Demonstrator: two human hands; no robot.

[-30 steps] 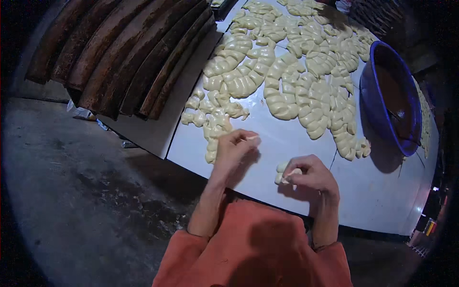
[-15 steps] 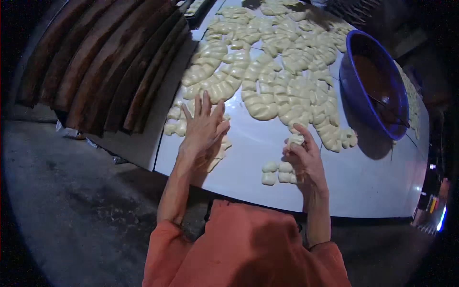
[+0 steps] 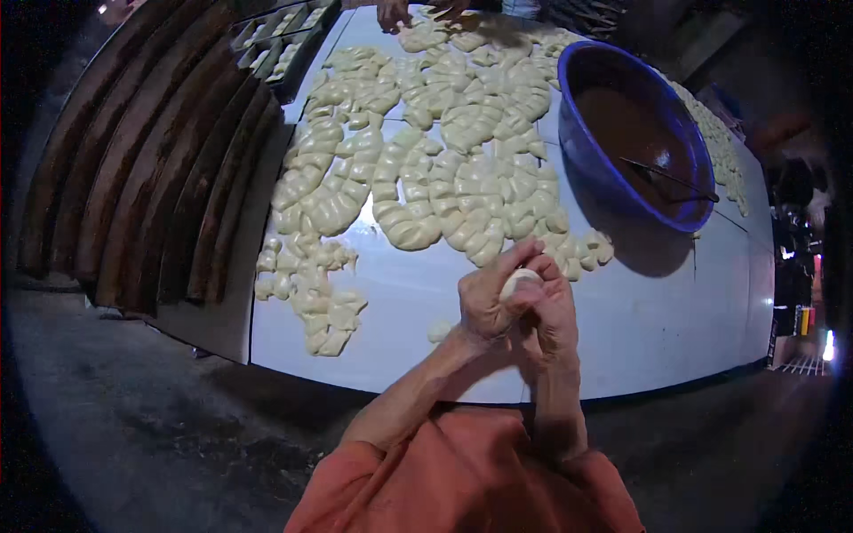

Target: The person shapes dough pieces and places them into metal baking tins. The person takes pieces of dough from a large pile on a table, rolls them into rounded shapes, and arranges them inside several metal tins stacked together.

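My left hand [image 3: 485, 300] and my right hand [image 3: 552, 315] meet over the white table, both closed around a small pale dough piece [image 3: 518, 283]. Just beyond them lie many glossy, cream-coloured cut dough strips [image 3: 409, 218], bunched close together across the table. A smaller cluster of dough pieces [image 3: 324, 324] lies left of my arms, and another small piece [image 3: 440, 330] sits beside my left wrist, partly hidden.
At right stands a blue basin [image 3: 573, 111] of brown liquid with a stick across it. Rusty curved troughs [image 3: 124, 178] fill the left, beside a dark sectioned tray [image 3: 302, 53]. Another person's hands [image 3: 395, 16] work at the far edge. The white table [image 3: 675, 329] borders a concrete floor.
My left hand, earlier spread on the left dough, has moved right to join my right hand around the dough piece. The view has shifted, bringing another person's hands into sight.
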